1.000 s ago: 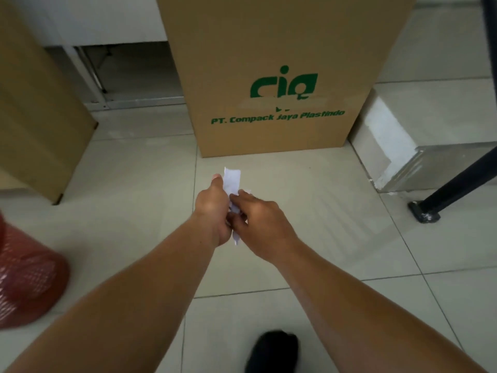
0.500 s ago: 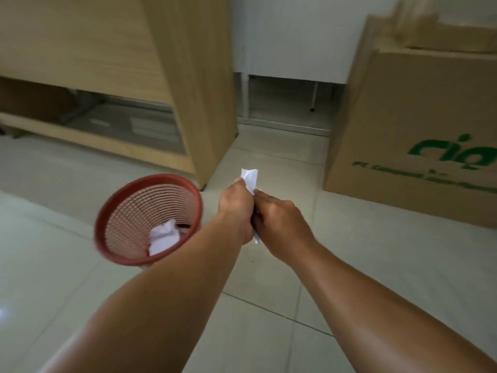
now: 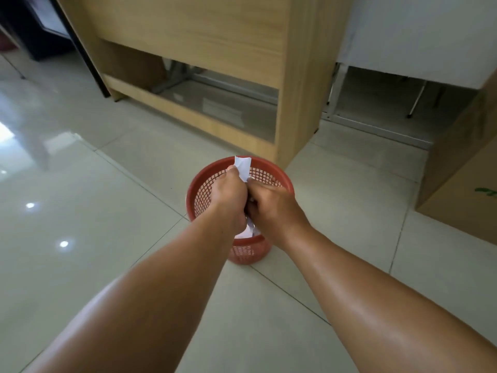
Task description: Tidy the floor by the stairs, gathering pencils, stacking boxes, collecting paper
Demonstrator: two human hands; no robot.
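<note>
Whereas the basket [image 3: 285, 184] sat off to the left 0.5 s ago, it now lies directly beneath the 2 hands, so the paper [image 3: 242, 168] is judged ready to drop and this piece of the paper-collecting step close to done. The left hand [image 3: 230, 196] and right hand [image 3: 273, 208] meet knuckle to knuckle over the basket mouth, both curled closed on the paper, whose white end stands up above the left thumb. Both forearms reach forward and converge. More white paper [image 3: 248, 231] shows inside the basket below the wrists. A box [image 3: 457, 184] stands well apart at right; no pencils are in view.
</note>
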